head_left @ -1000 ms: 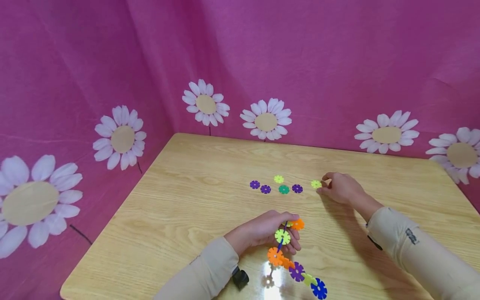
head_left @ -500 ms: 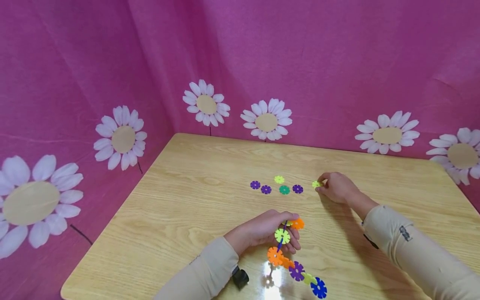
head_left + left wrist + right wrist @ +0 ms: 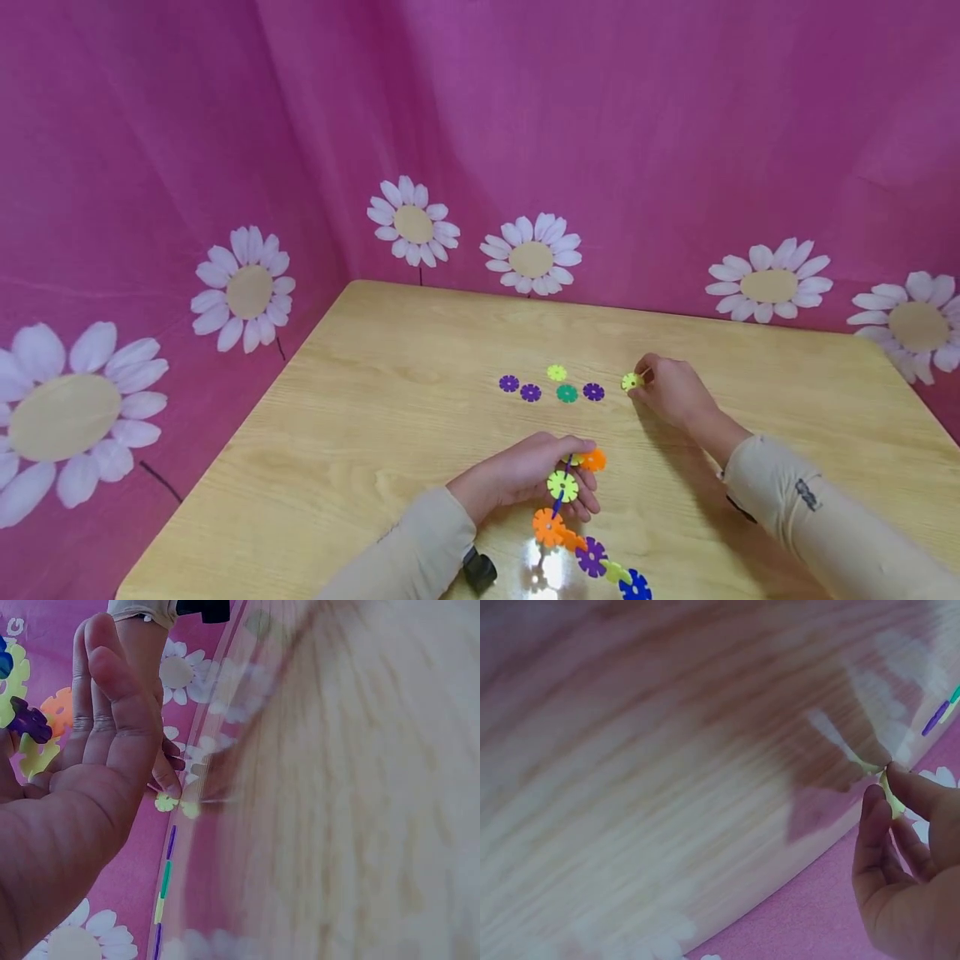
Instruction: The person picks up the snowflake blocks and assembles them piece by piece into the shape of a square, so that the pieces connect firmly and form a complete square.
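My left hand (image 3: 528, 473) holds one end of a chain of slotted flower-shaped discs, pinched near its thumb. Along the chain sit a yellow disc (image 3: 562, 486), an orange disc (image 3: 548, 527), a purple disc (image 3: 592, 557) and a blue disc (image 3: 635, 586). Farther off on the right, my right hand (image 3: 678, 396) pinches a single yellow disc (image 3: 630, 382) between thumb and finger. The right wrist view shows this yellow disc (image 3: 892, 796) tilted up on its edge at the tabletop. In the left wrist view, part of the chain shows beyond the left palm (image 3: 82, 810).
Loose discs lie flat on the wooden table (image 3: 360, 400) left of my right hand: several purple ones (image 3: 530, 392), a green disc (image 3: 567, 393) and a yellow one (image 3: 557, 372). A pink cloth with printed daisies (image 3: 600, 150) hangs behind the table and along its left side.
My right thumb and finger have closed on the yellow disc, which now tips up from the table. The head view has shifted slightly. My left hand and the chain keep their place.
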Demonstrator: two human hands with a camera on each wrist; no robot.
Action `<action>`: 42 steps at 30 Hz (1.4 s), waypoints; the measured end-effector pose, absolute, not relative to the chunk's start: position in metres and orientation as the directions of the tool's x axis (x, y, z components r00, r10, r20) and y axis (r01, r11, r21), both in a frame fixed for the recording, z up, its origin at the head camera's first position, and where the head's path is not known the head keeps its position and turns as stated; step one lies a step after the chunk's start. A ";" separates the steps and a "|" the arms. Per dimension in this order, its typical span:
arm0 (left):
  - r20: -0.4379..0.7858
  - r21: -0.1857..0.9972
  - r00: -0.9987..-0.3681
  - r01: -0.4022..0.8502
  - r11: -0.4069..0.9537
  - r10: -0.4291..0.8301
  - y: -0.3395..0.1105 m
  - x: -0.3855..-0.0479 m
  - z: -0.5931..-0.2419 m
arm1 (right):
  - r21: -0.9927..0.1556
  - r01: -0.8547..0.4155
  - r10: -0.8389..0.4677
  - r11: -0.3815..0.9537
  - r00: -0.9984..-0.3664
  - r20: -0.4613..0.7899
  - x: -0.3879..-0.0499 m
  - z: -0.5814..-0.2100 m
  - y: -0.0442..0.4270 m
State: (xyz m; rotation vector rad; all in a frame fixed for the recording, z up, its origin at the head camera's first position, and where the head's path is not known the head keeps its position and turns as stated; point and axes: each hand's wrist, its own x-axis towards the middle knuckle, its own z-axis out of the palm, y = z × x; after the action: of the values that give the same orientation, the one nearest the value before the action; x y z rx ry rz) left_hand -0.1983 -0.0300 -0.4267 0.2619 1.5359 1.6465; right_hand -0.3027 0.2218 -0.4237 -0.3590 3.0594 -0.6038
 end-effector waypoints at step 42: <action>-0.339 0.916 -0.699 -0.397 0.053 0.630 -0.030 -0.196 -0.433 | -0.698 -0.282 -0.327 0.658 -0.942 0.072 -0.213 -0.396 0.207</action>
State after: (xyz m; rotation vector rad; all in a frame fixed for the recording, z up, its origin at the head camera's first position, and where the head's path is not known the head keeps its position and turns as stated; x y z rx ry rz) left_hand -0.1956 -0.0300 -0.4335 0.2399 1.5861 1.7437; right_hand -0.2126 0.2066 -0.3962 -0.5154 2.8065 -1.1654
